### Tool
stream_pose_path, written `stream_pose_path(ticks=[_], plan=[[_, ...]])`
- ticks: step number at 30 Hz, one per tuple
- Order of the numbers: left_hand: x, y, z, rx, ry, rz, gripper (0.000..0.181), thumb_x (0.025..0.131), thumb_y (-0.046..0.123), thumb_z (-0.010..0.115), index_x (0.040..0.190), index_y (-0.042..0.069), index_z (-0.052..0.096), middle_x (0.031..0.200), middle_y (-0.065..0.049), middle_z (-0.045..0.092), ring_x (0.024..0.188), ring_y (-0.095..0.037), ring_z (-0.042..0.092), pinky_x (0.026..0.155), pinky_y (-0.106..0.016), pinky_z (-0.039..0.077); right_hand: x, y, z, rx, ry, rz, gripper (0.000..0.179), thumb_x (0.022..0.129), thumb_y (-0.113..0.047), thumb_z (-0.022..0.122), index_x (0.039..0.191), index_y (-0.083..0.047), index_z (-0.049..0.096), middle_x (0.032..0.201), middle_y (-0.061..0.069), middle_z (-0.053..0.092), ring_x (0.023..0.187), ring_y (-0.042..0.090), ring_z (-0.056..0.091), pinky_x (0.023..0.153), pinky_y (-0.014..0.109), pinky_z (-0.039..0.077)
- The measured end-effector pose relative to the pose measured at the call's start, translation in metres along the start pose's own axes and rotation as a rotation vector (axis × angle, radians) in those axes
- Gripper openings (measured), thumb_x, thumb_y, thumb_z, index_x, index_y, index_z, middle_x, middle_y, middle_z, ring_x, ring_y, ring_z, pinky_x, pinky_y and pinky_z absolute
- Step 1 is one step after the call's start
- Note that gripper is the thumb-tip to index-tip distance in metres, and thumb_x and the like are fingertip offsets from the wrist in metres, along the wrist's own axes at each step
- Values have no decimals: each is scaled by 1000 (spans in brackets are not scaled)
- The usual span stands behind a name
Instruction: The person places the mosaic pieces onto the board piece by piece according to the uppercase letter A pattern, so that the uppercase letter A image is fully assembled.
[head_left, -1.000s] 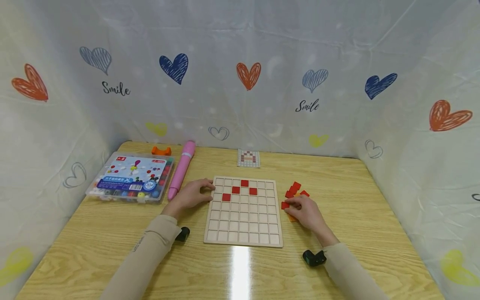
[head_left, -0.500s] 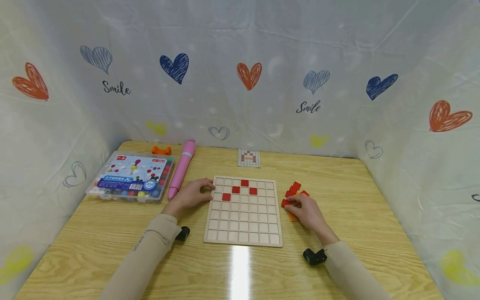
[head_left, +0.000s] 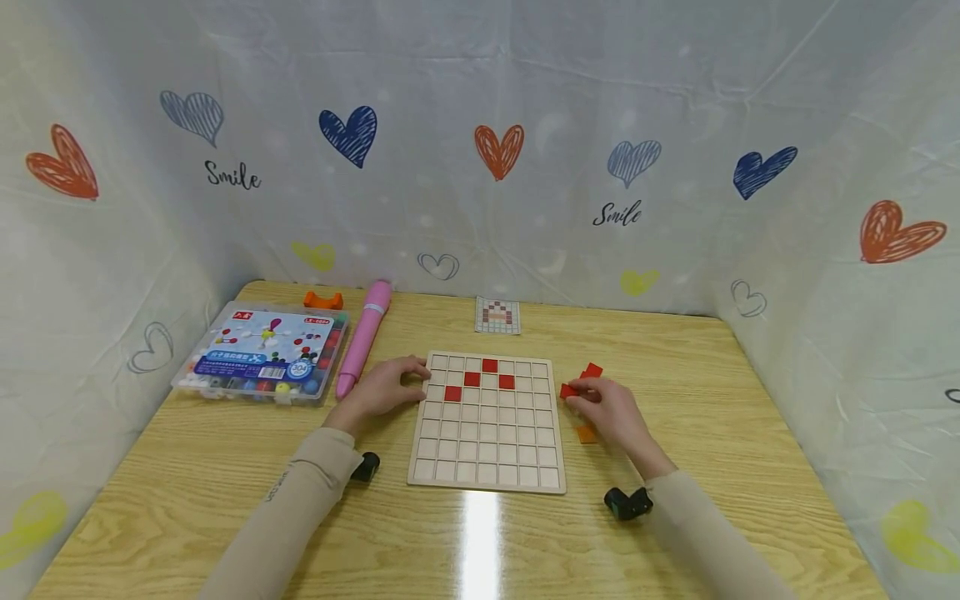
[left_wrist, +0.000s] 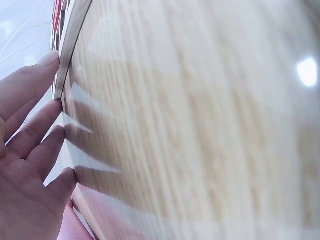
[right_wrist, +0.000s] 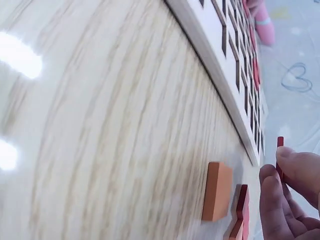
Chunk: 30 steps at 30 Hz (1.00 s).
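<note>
Between my hands lies a pale wooden grid board (head_left: 487, 429), with several red square tiles set in cells of its upper rows. At its left edge rests my left hand (head_left: 384, 387), fingertips against the rim; the left wrist view shows the fingers reaching down to the table. My right hand (head_left: 611, 410) pinches a red square tile (right_wrist: 280, 142) between thumb and finger, just off the board's right edge. Beneath and behind that hand are more loose red tiles (head_left: 593, 370) and an orange tile (head_left: 587, 434), partly hidden by it.
A small pattern card (head_left: 497, 317) lies behind the board. To the left are a pink marker-shaped stick (head_left: 365, 337), a clear case (head_left: 262, 354) of coloured beads and an orange plastic piece (head_left: 323, 301). A heart-printed curtain (head_left: 555, 208) surrounds the table.
My right hand has lifted the red tile and moved slightly back with it, uncovering more of the orange tile. The left hand stays at the board's edge.
</note>
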<state>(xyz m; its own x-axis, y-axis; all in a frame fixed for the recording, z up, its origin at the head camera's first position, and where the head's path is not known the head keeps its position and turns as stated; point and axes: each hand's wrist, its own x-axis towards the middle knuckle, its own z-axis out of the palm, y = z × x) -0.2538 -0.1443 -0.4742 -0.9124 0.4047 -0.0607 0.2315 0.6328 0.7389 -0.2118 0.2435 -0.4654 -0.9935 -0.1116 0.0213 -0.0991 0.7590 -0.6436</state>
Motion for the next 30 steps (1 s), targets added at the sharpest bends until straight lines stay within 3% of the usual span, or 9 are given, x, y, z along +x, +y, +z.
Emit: stream_pose_path(ticks=[5, 13, 22, 30], plan=[[-1, 1, 0, -8, 2, -4, 29, 91, 10, 73, 119, 4, 69, 149, -17, 52, 145, -40, 37, 122, -55, 29, 3, -7, 1, 51, -17, 26, 36, 94, -23, 72, 126, -7, 70, 120, 14, 70, 102, 25, 66, 85, 35, 55], [-1, 0, 0, -5, -3, -11, 30, 92, 10, 72, 120, 5, 69, 150, -16, 51, 146, -40, 37, 122, -55, 28, 5, -26, 6, 109, -19, 9, 35, 92, -19, 73, 125, -9, 72, 121, 13, 71, 105, 27, 69, 89, 41, 57], [-2, 0, -1, 5, 1, 6, 31, 91, 10, 72, 121, 5, 69, 150, -17, 51, 145, -40, 38, 121, -55, 30, 3, -48, 20, 140, -70, 10, 33, 91, -23, 75, 123, -15, 73, 122, 7, 68, 100, 19, 67, 87, 35, 55], [0, 0, -1, -2, 0, 7, 30, 92, 11, 72, 121, 5, 69, 150, -17, 51, 145, -41, 38, 121, -55, 29, 5, -67, 34, 134, -87, -68, 28, 89, -19, 77, 117, -13, 76, 115, 5, 70, 97, 18, 67, 88, 35, 57]])
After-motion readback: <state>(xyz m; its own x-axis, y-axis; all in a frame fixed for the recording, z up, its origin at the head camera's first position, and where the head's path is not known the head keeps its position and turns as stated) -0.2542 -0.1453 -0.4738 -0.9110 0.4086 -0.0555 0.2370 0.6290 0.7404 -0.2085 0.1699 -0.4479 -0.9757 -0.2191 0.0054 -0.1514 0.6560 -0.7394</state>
